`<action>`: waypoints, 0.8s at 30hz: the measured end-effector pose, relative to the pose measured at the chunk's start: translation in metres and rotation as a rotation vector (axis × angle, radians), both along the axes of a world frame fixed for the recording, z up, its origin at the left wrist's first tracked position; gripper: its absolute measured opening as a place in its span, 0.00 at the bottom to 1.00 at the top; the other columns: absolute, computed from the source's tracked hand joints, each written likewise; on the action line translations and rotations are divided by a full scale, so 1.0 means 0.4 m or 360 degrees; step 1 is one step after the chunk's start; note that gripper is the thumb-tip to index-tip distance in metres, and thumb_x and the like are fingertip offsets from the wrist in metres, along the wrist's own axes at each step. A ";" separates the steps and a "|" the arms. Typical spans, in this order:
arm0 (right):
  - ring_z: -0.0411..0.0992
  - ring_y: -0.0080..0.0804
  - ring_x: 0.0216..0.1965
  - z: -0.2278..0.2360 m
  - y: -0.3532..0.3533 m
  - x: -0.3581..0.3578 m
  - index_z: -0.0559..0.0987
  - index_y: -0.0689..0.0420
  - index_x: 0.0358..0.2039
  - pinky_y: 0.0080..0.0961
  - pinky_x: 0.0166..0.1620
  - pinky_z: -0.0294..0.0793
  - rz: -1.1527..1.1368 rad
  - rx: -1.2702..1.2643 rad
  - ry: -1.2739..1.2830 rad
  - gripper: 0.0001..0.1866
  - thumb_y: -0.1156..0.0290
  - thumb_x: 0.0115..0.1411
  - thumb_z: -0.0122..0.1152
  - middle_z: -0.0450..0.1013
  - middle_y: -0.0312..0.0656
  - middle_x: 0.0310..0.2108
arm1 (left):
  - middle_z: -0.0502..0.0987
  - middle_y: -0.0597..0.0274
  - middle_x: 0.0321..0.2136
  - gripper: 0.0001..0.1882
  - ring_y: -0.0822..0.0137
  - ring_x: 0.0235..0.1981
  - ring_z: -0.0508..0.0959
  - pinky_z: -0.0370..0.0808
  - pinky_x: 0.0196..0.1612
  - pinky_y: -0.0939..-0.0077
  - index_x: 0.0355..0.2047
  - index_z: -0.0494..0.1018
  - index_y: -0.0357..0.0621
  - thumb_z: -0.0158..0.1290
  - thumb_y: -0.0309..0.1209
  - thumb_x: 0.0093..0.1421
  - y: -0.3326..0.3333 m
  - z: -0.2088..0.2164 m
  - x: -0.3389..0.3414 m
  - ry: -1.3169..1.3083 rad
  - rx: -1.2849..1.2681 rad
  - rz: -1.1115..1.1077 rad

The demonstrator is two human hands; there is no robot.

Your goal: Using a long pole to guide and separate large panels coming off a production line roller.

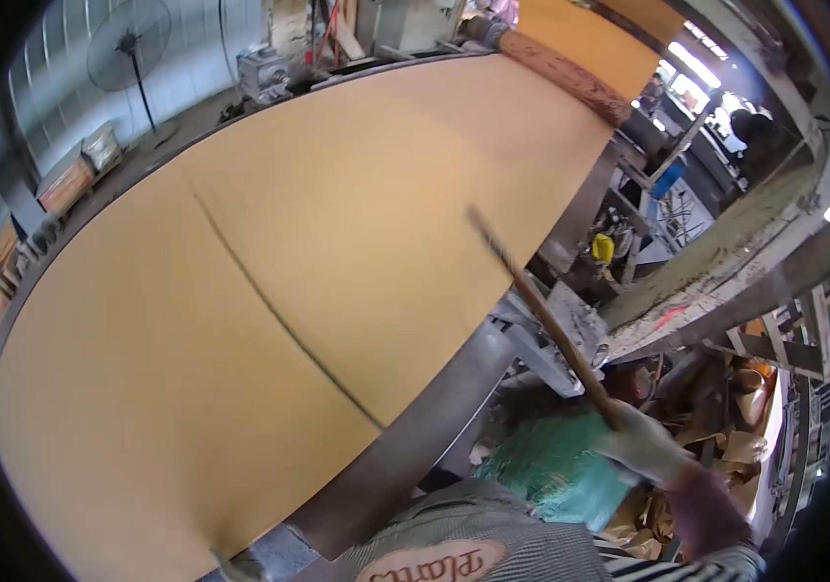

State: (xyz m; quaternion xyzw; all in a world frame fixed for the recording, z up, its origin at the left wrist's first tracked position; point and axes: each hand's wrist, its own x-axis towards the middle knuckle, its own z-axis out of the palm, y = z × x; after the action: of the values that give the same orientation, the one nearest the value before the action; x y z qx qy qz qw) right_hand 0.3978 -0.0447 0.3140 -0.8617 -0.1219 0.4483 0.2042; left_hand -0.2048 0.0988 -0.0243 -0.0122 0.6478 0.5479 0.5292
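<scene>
My right hand (646, 444), in a pale work glove, is closed round the lower end of a long wooden stick (562, 339). The stick slants up and left, and its dark, blurred tip reaches over a wide tan sheet (337, 213). I cannot tell whether the tip touches the sheet. A dark line (269, 303) crosses the sheet from its far left side to the near edge. At the bottom edge of the view, my left hand (230, 565) shows only in part beside the sheet's near edge; its fingers are blurred and mostly cut off.
A mottled brown roller (565, 76) lies across the sheet's far end, with an orange-yellow sheet (585, 39) above it. Below my right hand are a green plastic bundle (560, 466) and brown scraps (648, 519). A concrete-like beam (716, 257) rises at right; a fan (129, 44) stands far left.
</scene>
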 end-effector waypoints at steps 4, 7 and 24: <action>0.69 0.25 0.20 -0.532 0.228 0.049 0.78 0.54 0.36 0.26 0.19 0.66 -0.0330 0.1031 -0.0118 0.10 0.66 0.55 0.64 0.71 0.33 0.25 | 0.81 0.55 0.34 0.17 0.60 0.29 0.79 0.78 0.28 0.71 0.45 0.76 0.36 0.51 0.36 0.63 0.009 0.010 0.086 -0.0195 -0.0220 -0.0123; 0.70 0.26 0.22 -0.822 0.385 0.152 0.79 0.52 0.32 0.27 0.22 0.68 -0.0896 0.1490 0.0963 0.07 0.66 0.53 0.65 0.72 0.33 0.25 | 0.81 0.54 0.35 0.16 0.60 0.28 0.79 0.78 0.26 0.72 0.44 0.78 0.37 0.51 0.36 0.62 -0.012 0.050 -0.013 -0.0088 -0.0019 0.0139; 0.77 0.29 0.31 -0.329 0.382 -0.484 0.79 0.60 0.35 0.22 0.34 0.75 0.0241 0.1168 0.1054 0.10 0.67 0.60 0.55 0.77 0.41 0.28 | 0.79 0.47 0.39 0.15 0.50 0.42 0.81 0.81 0.45 0.52 0.45 0.72 0.33 0.45 0.33 0.66 -0.061 0.088 0.110 -0.0618 0.0425 -0.0739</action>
State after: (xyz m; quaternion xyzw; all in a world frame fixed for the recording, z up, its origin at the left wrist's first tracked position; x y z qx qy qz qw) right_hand 0.2044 0.1081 0.1823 -0.5332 -0.2623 0.6390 0.4884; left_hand -0.1610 0.0743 0.0108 0.1013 0.4427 0.4801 0.7505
